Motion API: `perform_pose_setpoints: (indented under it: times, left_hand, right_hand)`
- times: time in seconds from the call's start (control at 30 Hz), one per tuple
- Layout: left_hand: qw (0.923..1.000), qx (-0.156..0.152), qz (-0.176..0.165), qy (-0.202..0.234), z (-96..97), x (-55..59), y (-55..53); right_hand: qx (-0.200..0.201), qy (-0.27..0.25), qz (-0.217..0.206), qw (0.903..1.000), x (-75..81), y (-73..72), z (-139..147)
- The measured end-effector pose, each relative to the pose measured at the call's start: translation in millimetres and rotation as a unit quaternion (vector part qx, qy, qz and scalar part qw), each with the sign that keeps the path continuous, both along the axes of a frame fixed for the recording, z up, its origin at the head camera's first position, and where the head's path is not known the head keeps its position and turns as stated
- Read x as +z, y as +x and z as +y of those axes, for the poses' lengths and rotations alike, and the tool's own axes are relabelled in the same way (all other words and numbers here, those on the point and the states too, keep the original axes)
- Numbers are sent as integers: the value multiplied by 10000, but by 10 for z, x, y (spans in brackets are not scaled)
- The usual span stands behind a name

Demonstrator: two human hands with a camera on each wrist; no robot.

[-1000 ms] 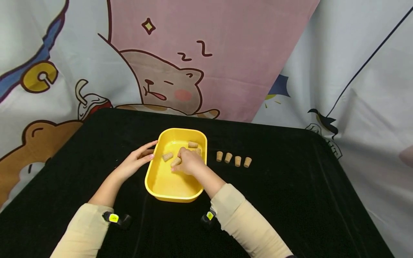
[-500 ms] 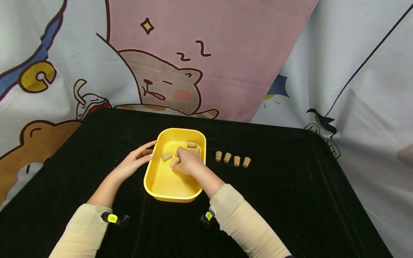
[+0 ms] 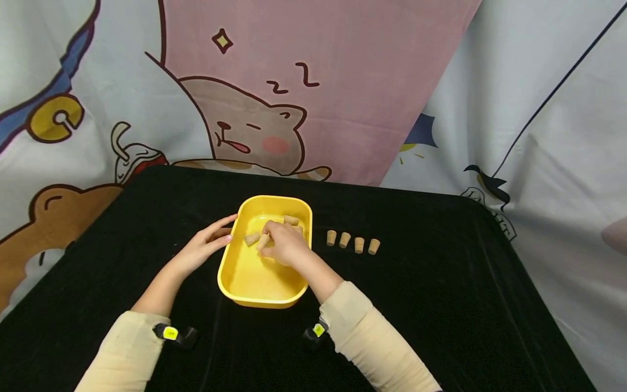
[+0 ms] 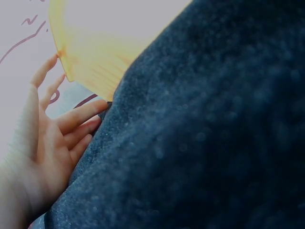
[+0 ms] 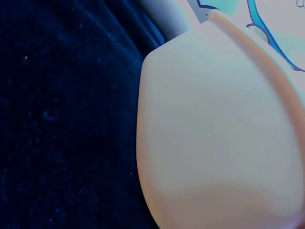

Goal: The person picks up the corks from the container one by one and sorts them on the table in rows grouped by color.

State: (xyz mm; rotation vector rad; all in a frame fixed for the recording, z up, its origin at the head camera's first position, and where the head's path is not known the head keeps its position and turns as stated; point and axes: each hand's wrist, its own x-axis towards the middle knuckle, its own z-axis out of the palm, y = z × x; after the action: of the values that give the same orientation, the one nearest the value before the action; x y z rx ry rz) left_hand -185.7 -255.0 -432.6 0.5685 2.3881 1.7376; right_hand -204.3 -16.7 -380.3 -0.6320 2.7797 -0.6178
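"What is the right hand (image 3: 286,245) up to?"

"It's inside the yellow tub (image 3: 264,280), pinching one cork (image 3: 263,242) between thumb and fingers. I can't tell whether that cork is touching the tub's floor or just above it."

"And the left hand (image 3: 208,242)?"

"At the tub's left side, fingers mostly straight, their tips touching the wall and rim. It's not wrapped round anything — just resting there. The left wrist view shows the same light touch."

"Any more corks in the tub?"

"Yes. A loose cork (image 3: 252,239) lies on the tub's floor, just left of the pinched one. A far cork (image 3: 291,220) lies near the back right of the tub, and another is partly hidden behind the right hand."

"What about outside it?"

"A row of four corks (image 3: 359,245) stands to the right of the tub, wider ends up, near one another but apart. Under the tub is a black cloth (image 3: 441,305), and beyond it hangs a cartoon curtain (image 3: 372,81) with a sleeping bear (image 3: 254,128) — pink behind its head."
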Motion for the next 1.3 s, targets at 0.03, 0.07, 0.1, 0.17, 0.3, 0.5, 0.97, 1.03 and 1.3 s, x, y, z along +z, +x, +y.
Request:
perform_pose_setpoints:
  times: [0.03, 0.07, 0.1, 0.17, 0.3, 0.5, 0.97, 1.03, 1.3]
  left_hand:
    - [10000, 6, -3, -6, 0, 3, 4]
    - [10000, 14, -9, -9, -1, 4, 5]
    - [10000, 26, -8, -20, -1, 6, 6]
    - [10000, 42, -5, -38, -1, 12, 10]
    - [9999, 108, -8, -79, 1, 14, 15]
    - [9999, 116, -6, -107, 7, 17, 10]
    - [9999, 90, 5, -115, 6, 18, 19]
    - [9999, 102, -3, -118, 9, 18, 23]
    - [10000, 62, 10, -70, 15, 4, 12]
  right_hand:
    - [36, -26, 51, 10000, 8, 5, 4]
    - [66, -70, 81, 9999, 16, 9, 9]
    - [94, -123, 114, 9998, 25, 13, 14]
    - [128, -255, 145, 9995, 47, 23, 26]
    - [193, -569, 199, 9980, 98, 53, 54]
    - [309, -893, 376, 9948, 186, 102, 108]
    - [388, -1657, 541, 9839, 411, 303, 316]
    - [407, -1751, 596, 9819, 444, 333, 358]
    - [548, -1997, 787, 9752, 535, 436, 572]
